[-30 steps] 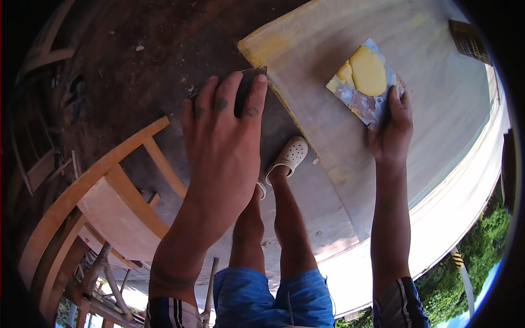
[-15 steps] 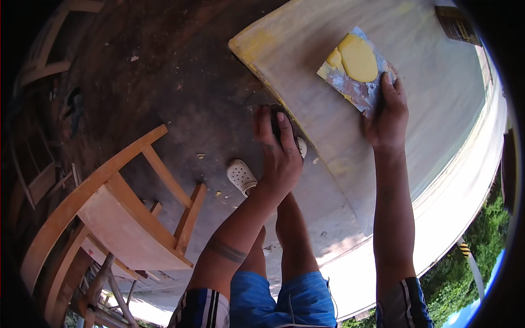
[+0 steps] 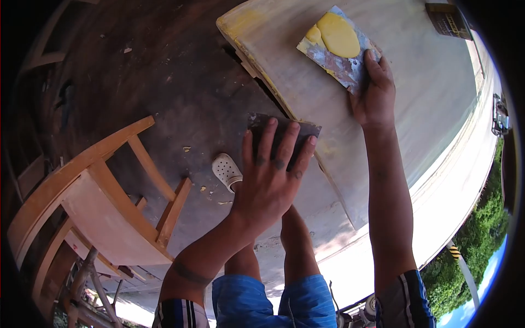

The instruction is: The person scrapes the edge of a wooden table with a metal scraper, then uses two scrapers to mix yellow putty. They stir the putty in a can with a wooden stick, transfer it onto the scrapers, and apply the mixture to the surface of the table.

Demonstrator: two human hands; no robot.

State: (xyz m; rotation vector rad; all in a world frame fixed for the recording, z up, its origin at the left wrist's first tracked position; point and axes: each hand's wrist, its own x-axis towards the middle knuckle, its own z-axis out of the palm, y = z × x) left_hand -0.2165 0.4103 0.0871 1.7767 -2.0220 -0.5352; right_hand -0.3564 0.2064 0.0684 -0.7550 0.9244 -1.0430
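My left hand [image 3: 273,180] holds a dark, thin rectangular plate [image 3: 284,130], its fingers spread over the near face and its thumb hidden behind. The plate is by the edge of a large pale panel [image 3: 426,104]. Over the panel, my right hand [image 3: 377,90] grips the lower right side of a paint-smeared flat board [image 3: 343,68]. A large smooth yellow lump and a smaller one of soft paste [image 3: 340,35] lie on that board.
A wooden chair [image 3: 117,210] with a pale seat stands at the left. A dark box [image 3: 449,22] is at the panel's upper right. One pale clog [image 3: 227,170] shows on the dark floor [image 3: 180,93], among small scraps. Greenery appears at the lower right.
The left hand has turned, showing its back with fingers spread over the dark plate, now more visible. The right hand and board have shifted up and left in view.
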